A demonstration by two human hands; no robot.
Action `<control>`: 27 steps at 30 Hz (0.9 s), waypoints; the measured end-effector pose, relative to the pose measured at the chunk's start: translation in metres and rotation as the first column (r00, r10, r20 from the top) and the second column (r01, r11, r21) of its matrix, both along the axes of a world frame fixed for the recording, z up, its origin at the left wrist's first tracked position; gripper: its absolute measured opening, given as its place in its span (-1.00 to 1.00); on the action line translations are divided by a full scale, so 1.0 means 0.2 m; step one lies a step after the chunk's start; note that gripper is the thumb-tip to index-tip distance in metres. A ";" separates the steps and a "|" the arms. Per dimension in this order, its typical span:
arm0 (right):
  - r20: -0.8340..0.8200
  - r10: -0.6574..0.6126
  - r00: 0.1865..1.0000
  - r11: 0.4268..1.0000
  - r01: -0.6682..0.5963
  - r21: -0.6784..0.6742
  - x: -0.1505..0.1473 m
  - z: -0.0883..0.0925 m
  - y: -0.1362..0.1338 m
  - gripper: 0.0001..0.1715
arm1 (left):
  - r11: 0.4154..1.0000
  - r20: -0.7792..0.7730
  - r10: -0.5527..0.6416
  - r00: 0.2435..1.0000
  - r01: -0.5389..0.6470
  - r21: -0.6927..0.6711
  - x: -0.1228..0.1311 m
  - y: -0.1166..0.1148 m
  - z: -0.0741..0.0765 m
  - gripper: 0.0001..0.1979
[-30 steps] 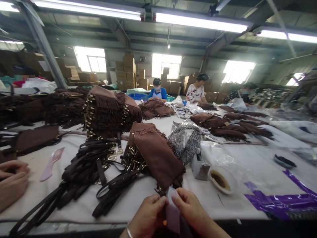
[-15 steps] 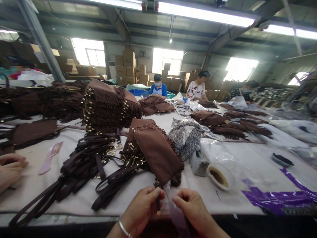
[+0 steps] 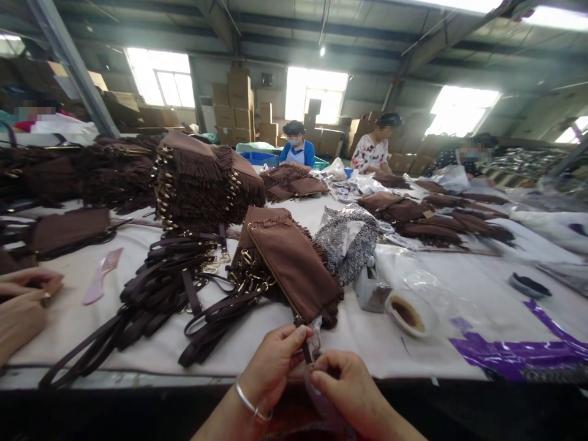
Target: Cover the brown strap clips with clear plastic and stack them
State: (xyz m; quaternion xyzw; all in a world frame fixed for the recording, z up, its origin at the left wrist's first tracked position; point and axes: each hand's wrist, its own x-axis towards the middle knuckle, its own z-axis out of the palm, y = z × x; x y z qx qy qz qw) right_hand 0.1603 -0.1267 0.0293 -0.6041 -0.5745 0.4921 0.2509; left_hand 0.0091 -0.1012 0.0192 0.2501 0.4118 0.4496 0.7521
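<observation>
A brown suede fringed bag (image 3: 294,266) lies on top of a small pile near the front edge of the white table (image 3: 482,288). A thin dark zipper pull hangs from its near corner. My left hand (image 3: 271,364) pinches that pull between thumb and fingers; a silver bangle sits on the wrist. My right hand (image 3: 342,386) is closed on a small clear plastic wrapper (image 3: 316,340) right at the pull, touching the left hand. Both hands are at the table's front edge.
Dark straps (image 3: 165,288) with brass clips spread left of the bag. A tall stack of fringed bags (image 3: 202,180) stands behind. Nearby lie a pink comb (image 3: 101,275), tape roll (image 3: 408,312) and purple film (image 3: 519,352). Another person's hands (image 3: 22,306) rest at left. Masked workers sit at the far end.
My hands rose from the table's edge toward the bag's corner. The left hand now grips the zipper pull and the right has brought the clear wrapper up against it.
</observation>
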 end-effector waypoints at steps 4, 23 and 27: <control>-0.015 0.008 1.000 0.999 -0.008 -0.033 0.00 0.00 -0.01 -0.86 | 1.000 -0.018 0.006 1.000 -0.005 0.011 -0.01 0.00 0.00 -0.70; -0.120 -0.037 0.992 0.996 0.027 -0.083 0.02 -0.01 -0.02 -0.86 | 0.997 -0.165 0.018 0.986 -0.005 0.076 0.03 -0.01 -0.03 -0.61; -0.155 -0.059 0.986 0.995 0.046 -0.090 0.00 0.00 0.00 -0.86 | 0.998 -0.182 0.026 0.983 -0.014 0.068 0.02 -0.02 -0.05 -0.62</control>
